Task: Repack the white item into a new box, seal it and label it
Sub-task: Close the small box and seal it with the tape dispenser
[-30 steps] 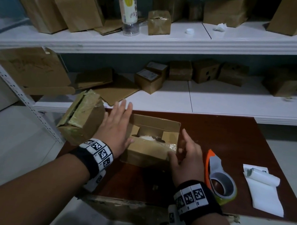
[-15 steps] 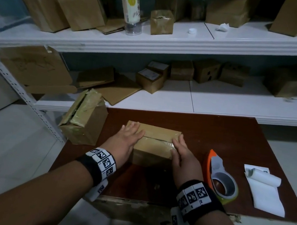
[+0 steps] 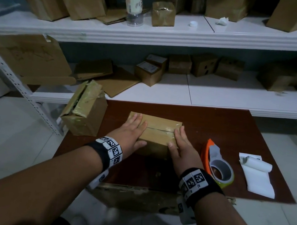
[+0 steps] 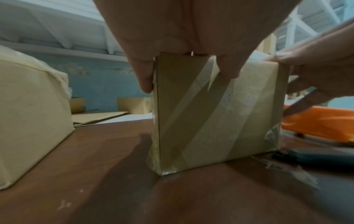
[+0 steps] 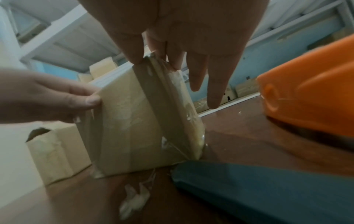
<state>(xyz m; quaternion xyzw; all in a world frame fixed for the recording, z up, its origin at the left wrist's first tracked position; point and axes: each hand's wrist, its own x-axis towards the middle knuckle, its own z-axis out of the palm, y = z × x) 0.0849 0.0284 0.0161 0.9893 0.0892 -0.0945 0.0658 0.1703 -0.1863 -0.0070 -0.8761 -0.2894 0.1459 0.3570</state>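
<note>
A small brown cardboard box (image 3: 156,138) (image 4: 210,113) (image 5: 130,121) stands on the dark brown table (image 3: 217,124), its top flaps folded down and meeting in a seam. The white item is hidden inside. My left hand (image 3: 132,129) (image 4: 182,30) lies flat on the left part of the top, thumb down the near face. My right hand (image 3: 179,144) (image 5: 182,22) presses the right end with straight fingers. An orange tape dispenser (image 3: 217,165) (image 5: 310,91) lies just right of my right hand. A white label sheet (image 3: 254,174), curled at its top, lies further right.
An older taped box (image 3: 84,110) with a torn-open top sits at the table's left corner. Behind the table, white shelves (image 3: 171,38) hold several cardboard boxes, flattened cartons and a plastic bottle (image 3: 133,0). Pale floor surrounds the table.
A second ago the box stood open with the white item showing. Both hands folded the flaps down and now press flat on the shut top.
</note>
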